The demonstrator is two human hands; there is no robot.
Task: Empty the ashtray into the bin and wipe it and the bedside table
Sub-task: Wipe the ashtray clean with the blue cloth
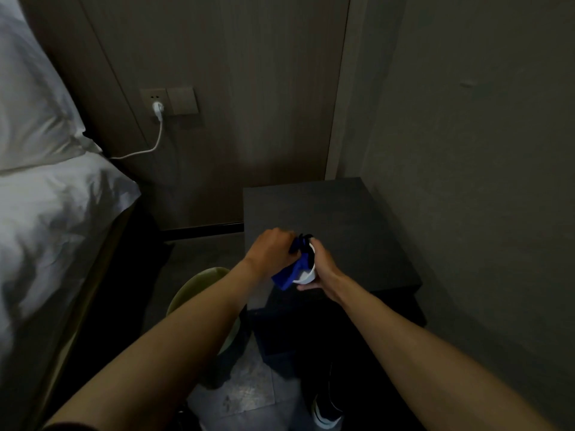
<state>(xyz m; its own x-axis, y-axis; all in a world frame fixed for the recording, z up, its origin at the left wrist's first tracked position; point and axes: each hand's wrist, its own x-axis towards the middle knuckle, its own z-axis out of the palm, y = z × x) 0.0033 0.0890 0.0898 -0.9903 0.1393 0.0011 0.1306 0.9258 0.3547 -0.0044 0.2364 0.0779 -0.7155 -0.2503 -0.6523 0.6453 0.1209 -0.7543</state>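
Standing between a white-sheeted bed (46, 213) and a dark table (336, 219), with a green bin (189, 290) below, the right hand (323, 269) clasps the white ashtray (308, 275) above the table's front edge while the left hand (270, 247) grips a blue cloth (287, 275) against it.

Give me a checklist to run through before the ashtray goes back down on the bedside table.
1. Ashtray held firmly in the right hand: ok.
2. Blue cloth gripped by the left hand and pressed into the ashtray: ok.
3. Ashtray inside wiped clean: cannot tell, the cloth covers it.
4. Bedside table top free for setting it down: ok.
5. Table top already wiped: cannot tell.
6. Bin within reach beside the table: ok.
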